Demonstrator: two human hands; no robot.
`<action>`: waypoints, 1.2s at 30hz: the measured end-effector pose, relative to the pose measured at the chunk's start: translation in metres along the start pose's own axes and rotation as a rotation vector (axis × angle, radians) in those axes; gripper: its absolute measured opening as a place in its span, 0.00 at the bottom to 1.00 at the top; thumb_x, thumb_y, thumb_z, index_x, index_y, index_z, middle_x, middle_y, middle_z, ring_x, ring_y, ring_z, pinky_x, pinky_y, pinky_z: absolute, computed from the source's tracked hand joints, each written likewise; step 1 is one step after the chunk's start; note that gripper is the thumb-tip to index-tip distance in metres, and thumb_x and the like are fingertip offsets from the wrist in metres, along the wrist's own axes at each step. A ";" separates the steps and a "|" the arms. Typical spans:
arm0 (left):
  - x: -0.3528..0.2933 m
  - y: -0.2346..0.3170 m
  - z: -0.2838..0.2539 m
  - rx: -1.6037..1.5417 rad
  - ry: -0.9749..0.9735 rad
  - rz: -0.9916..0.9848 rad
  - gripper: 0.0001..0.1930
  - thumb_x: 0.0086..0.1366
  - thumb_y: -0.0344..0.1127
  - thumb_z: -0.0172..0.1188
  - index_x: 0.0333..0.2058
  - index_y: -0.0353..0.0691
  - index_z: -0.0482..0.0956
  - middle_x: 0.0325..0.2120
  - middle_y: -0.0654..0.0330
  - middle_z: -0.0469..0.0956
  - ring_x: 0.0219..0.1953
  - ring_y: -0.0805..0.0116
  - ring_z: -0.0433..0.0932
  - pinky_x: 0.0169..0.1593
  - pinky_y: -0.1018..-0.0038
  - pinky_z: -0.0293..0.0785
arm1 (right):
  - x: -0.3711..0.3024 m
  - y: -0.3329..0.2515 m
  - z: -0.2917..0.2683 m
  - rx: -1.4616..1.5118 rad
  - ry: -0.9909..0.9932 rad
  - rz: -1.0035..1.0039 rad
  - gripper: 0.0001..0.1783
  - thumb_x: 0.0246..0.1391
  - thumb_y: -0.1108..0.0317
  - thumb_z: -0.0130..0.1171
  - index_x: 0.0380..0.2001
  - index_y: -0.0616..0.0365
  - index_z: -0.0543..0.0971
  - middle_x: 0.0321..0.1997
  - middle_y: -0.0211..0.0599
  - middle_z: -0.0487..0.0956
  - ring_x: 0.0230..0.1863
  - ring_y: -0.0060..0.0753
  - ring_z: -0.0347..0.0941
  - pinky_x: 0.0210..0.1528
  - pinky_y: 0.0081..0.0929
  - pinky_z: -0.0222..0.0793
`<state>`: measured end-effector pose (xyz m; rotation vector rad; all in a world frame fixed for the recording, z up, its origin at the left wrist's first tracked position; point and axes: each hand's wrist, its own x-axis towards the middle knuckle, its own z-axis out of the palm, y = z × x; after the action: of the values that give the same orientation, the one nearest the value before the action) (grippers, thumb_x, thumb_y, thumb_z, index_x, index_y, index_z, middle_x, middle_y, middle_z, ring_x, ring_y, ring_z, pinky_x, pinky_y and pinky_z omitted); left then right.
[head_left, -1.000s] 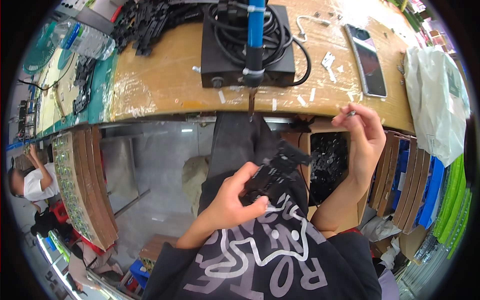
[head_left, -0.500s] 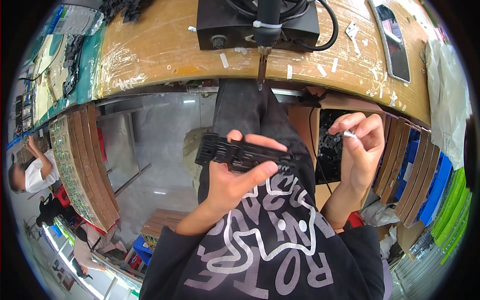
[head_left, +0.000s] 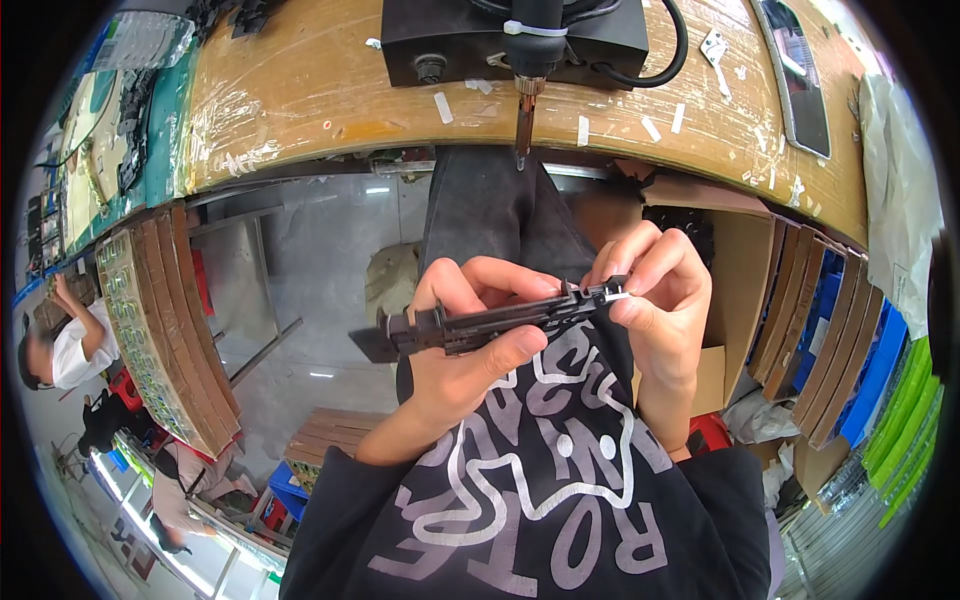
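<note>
My left hand grips a long, narrow black plastic part in front of my shirt, thumb along its near side and fingers behind. The part is turned edge-on, with a flat plate at its left end. At its right end my right hand pinches a small white piece between thumb and fingers, right against the part. Fingertips hide much of the white piece, and I cannot tell whether it sits inside the part.
A pointed heating tool hangs tip down at the bench edge, before a black box. A phone lies at right. An open carton stands below; stacked trays and a person are at left.
My right hand has moved left with the white piece, up to the black plastic part. My left hand has turned that part from its broad face to its edge.
</note>
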<state>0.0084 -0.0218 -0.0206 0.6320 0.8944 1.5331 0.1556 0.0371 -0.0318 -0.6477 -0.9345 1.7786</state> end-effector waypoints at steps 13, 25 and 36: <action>0.010 -0.009 -0.011 0.048 -0.260 0.052 0.16 0.48 0.21 0.59 0.32 0.37 0.61 0.37 0.52 0.67 0.40 0.68 0.69 0.46 0.72 0.66 | -0.001 0.000 0.006 0.039 0.055 0.001 0.11 0.38 0.81 0.59 0.27 0.63 0.70 0.27 0.40 0.71 0.29 0.27 0.69 0.38 0.26 0.69; 0.006 -0.013 -0.023 -0.724 -0.257 -0.800 0.22 0.56 0.36 0.50 0.46 0.25 0.63 0.36 0.54 0.72 0.34 0.73 0.73 0.31 0.85 0.70 | 0.013 0.007 -0.010 -0.212 -0.447 -0.199 0.07 0.38 0.68 0.63 0.18 0.53 0.74 0.24 0.31 0.74 0.33 0.37 0.70 0.55 0.56 0.48; 0.026 -0.005 -0.035 -0.088 -0.186 -0.673 0.14 0.53 0.30 0.52 0.39 0.32 0.68 0.23 0.64 0.73 0.22 0.85 0.70 0.24 0.89 0.64 | 0.009 0.027 -0.011 -0.242 -0.151 -0.043 0.09 0.37 0.75 0.61 0.27 0.62 0.75 0.32 0.38 0.75 0.43 0.35 0.67 0.53 0.38 0.54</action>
<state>-0.0209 -0.0028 -0.0468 0.3474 0.7848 0.8870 0.1470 0.0434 -0.0607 -0.6457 -1.2711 1.7081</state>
